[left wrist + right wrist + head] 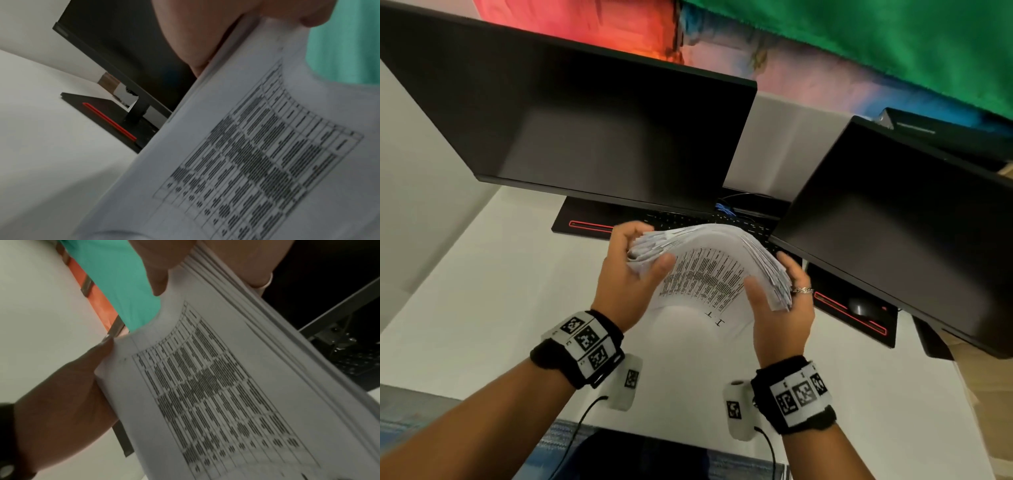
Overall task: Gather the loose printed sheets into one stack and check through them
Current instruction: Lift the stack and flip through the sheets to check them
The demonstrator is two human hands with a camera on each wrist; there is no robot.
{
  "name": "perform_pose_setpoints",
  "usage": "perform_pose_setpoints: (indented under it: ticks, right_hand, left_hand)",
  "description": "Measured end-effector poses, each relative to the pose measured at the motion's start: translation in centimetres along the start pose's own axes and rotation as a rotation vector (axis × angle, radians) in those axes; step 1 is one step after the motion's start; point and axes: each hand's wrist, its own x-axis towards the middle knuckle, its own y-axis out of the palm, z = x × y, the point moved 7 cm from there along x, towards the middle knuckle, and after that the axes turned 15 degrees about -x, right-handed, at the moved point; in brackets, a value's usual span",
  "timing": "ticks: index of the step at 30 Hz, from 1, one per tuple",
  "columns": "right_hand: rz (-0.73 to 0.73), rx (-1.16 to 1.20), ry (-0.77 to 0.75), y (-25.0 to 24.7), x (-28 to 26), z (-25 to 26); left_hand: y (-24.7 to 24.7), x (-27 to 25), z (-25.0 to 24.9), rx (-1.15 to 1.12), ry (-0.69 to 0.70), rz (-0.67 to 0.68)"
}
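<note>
A thick stack of printed sheets (709,270) is held in the air above the white desk (493,284), bowed upward in the middle. Its near face carries a dense printed table (257,162) (209,395). My left hand (635,270) grips the stack's left end, thumb on the printed face and fingers curled over the fanned edges. My right hand (777,294) grips the right end, thumb in front and ringed fingers behind. The sheet edges (236,288) splay apart at the right end.
Two dark monitors (585,130) (900,219) stand close behind the stack, each on a black base with a red stripe (589,225). A black keyboard (722,219) lies under the stack, a mouse (861,306) to the right. The white desk spreads bare on the left.
</note>
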Motion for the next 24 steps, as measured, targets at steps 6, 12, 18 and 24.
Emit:
perform_pose_setpoints:
  ticks: [6, 12, 18, 24]
  right_hand:
    - [-0.116, 0.023, -0.025, -0.9, 1.8, 0.8]
    - [-0.18, -0.018, -0.054, -1.2, 2.2, 1.3]
    - [-0.224, -0.005, -0.029, -1.4, 2.1, 1.7]
    - [-0.012, -0.206, -0.109, -1.0, 2.4, 2.1]
  left_hand:
    - [-0.9, 2.3, -0.6, 0.046, 0.081, -0.133]
    - [-1.4, 3.1, -0.1, 0.061, 0.063, -0.145]
    - [-1.2, 3.5, -0.2, 0.066, 0.055, -0.123]
    - [-0.8, 3.7, -0.3, 0.033, -0.004, -0.035]
